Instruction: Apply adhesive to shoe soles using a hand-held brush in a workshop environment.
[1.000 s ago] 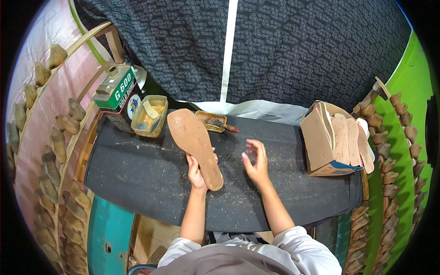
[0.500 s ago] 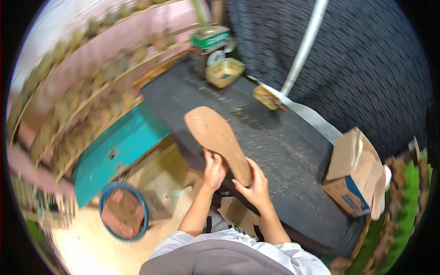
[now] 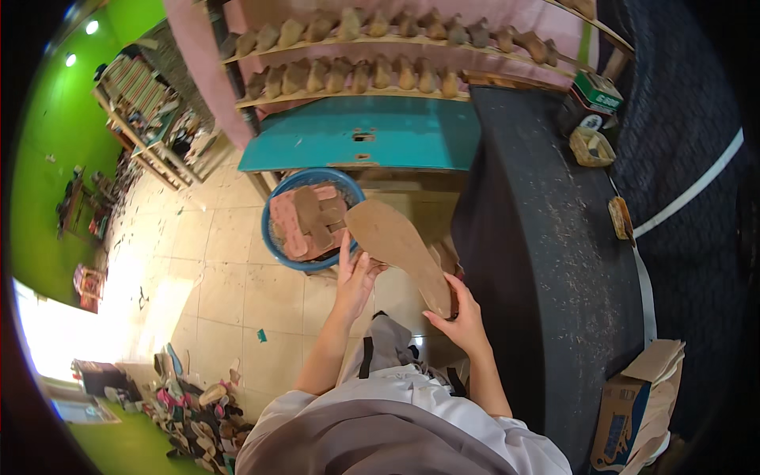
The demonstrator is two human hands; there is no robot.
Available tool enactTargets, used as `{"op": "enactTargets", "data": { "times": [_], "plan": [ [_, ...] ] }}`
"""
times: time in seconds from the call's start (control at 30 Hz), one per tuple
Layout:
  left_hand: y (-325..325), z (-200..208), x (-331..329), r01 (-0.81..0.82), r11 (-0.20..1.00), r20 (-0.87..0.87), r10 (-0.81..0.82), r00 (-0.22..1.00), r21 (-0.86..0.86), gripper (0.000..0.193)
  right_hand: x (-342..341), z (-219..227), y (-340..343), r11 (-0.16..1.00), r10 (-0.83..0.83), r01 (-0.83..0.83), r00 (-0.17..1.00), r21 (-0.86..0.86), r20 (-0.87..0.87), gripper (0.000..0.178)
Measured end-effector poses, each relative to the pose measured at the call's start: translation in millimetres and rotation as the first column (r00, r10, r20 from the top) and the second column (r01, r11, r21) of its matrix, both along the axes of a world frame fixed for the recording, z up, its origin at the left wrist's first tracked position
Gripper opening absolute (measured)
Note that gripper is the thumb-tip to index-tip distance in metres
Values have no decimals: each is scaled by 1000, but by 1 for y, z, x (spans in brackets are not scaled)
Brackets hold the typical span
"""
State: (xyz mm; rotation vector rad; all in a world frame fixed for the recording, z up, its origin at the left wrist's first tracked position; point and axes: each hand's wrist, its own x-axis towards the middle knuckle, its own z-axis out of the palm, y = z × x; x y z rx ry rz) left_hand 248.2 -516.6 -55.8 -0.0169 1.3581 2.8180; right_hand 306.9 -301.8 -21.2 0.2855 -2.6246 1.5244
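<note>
A tan shoe sole (image 3: 398, 245), long and flat, is held in the air over the floor by both hands. My left hand (image 3: 356, 275) grips its edge near the wide front end. My right hand (image 3: 463, 317) holds the narrow heel end. Just beyond the sole sits a round blue basin (image 3: 276, 237) on the tiled floor, with several brown and pinkish cut pieces lying in it. The dark work table (image 3: 546, 261) stands to the right of my hands.
A teal cabinet (image 3: 372, 142) stands beyond the basin, with shelves of wooden shoe lasts (image 3: 356, 75) above it. On the table are a green tin (image 3: 595, 91), a small tray (image 3: 592, 146) and a brush (image 3: 620, 218). A cardboard box (image 3: 633, 412) sits at lower right. Shoes lie piled at lower left (image 3: 198, 404).
The sole has left the table top and now hangs over the floor by the blue basin. The view has swung left, away from the table. Both hands now grip it.
</note>
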Motion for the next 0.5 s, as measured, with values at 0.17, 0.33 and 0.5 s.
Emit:
{"op": "enactTargets", "data": {
  "times": [0.17, 0.33, 0.5],
  "plan": [
    [-67, 3, 21, -125, 991, 23, 124, 992, 52, 63, -9, -4, -64, 985, 164, -164, 986, 59, -2, 73],
    [-123, -18, 13, -171, 985, 84, 168, 982, 29, 62, -24, -24, -120, 981, 192, -188, 975, 40, -108, 70],
    [-184, -56, -24, -178, 982, 156, 185, 970, -57, 63, -47, -35, -186, 981, 55, -36, 994, 188, -98, 69]
  ]
}}
